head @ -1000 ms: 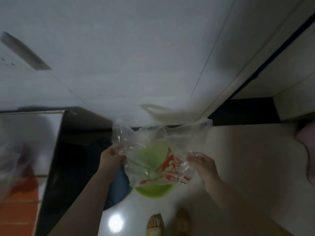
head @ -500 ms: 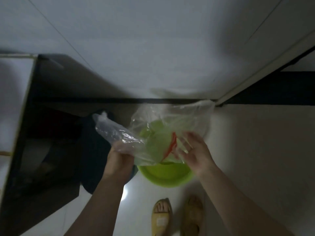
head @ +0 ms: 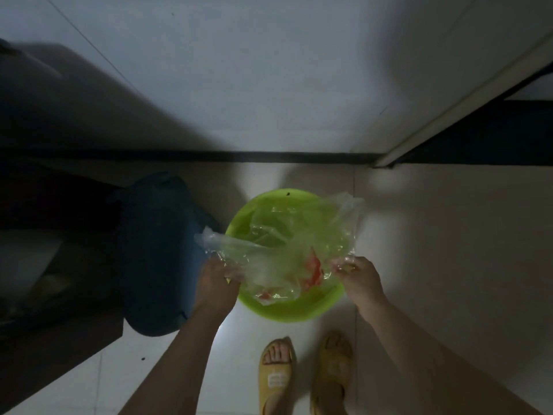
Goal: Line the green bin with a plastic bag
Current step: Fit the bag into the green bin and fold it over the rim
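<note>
1. A dark blue rounded object sits on the floor just left of the left hand, touching or nearly touching the bin's left side; what it is cannot be told in the dim light.
2. The left hand is closed on the left edge of the clear plastic bag, with a bunched corner of film sticking up past its fingers.
3. Between the two hands the bag is stretched across and sags into the mouth of the green bin; red print shows on the film near the right hand. The far part of the bag lies loosely over the bin's right rim.
4. The bin stands on the floor below and just beyond both hands, near the wall.
5. The right hand is closed, pinching the bag's right edge over the bin's near right rim.
6. Below the hands, two feet in yellow sandals stand on the floor.
</note>
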### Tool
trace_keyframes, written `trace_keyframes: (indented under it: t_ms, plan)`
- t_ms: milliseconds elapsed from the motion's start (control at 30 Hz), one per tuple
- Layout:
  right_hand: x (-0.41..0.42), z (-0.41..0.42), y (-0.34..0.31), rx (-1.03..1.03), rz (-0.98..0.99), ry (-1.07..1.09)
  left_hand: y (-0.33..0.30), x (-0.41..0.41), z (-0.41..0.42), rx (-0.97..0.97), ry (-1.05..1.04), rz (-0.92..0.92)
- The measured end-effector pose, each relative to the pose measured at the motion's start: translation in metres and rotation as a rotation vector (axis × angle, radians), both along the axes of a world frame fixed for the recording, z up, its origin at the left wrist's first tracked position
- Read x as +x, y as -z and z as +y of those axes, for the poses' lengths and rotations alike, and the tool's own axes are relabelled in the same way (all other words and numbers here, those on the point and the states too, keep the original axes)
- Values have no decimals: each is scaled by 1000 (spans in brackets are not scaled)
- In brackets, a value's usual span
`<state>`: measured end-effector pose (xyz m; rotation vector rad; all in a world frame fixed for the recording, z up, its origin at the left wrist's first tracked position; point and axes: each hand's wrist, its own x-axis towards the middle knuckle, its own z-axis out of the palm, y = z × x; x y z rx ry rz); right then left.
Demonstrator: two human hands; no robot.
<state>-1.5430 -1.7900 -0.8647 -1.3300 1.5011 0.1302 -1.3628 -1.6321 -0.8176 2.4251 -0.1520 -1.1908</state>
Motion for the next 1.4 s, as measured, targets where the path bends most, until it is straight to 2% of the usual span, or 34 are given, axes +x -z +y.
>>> trace_keyframes:
  t_ms: [100, 233, 367, 433, 533, 633, 667, 733, 800, 833, 900, 967, 1000, 1067, 1133, 1200, 1300, 1367, 1400]
  plan:
    - [-13, -4, 8, -51, 70, -60, 7, -5, 2, 18, -4, -5]
    - [-24, -4, 8, -58, 74, -118, 0, -7, 13, -51, -75, 235]
    - [-22, 0, 3, -129, 130, -329, -16, -7, 10, -106, -372, 546]
    - [-21, 3, 1, -48, 120, -346, -17, -7, 5, -91, -480, 585]
    - [-25, 2, -7, 170, 30, -174, -14, -10, -5, -15, -544, 453]
    - [-29, -2, -22, 216, -56, 155, -10, -11, -10, -33, -577, 375]
    - [-30, -4, -30, 143, -76, 251, -9, -11, -10, -37, -573, 365]
    - [-33, -7, -51, -243, -92, 272, -5, -12, -7, -38, -552, 303]
    - [-25, -7, -75, -693, -130, 71, -1, -14, -3, -20, -501, 210]
    - [-14, -5, -84, -831, -196, -72, 1, -16, -1, -10, -453, 166]
    - [17, 5, -92, -925, -284, -408, 3, -19, 4, 26, -352, 70]
    - [50, 9, -88, -970, -240, -719, 1, -21, 7, 39, -309, 19]
    - [62, 9, -82, -971, -175, -855, -1, -22, 7, 41, -304, 9]
    - [72, 3, -65, -830, 67, -1050, -3, -22, 10, 47, -268, -21]
    - [67, -7, -45, -706, 315, -1076, -3, -20, 15, 50, -203, -60]
    - [58, -11, -33, -638, 444, -1034, -2, -16, 20, 47, -183, -101]
    - [47, -19, -28, -555, 415, -1013, 3, -9, 22, 164, -99, -115]
    - [41, -27, -29, -443, 285, -983, 4, -4, 20, 234, -65, -47]
    - [36, -31, -29, -461, 216, -1030, 4, -1, 19, 255, -59, -18]
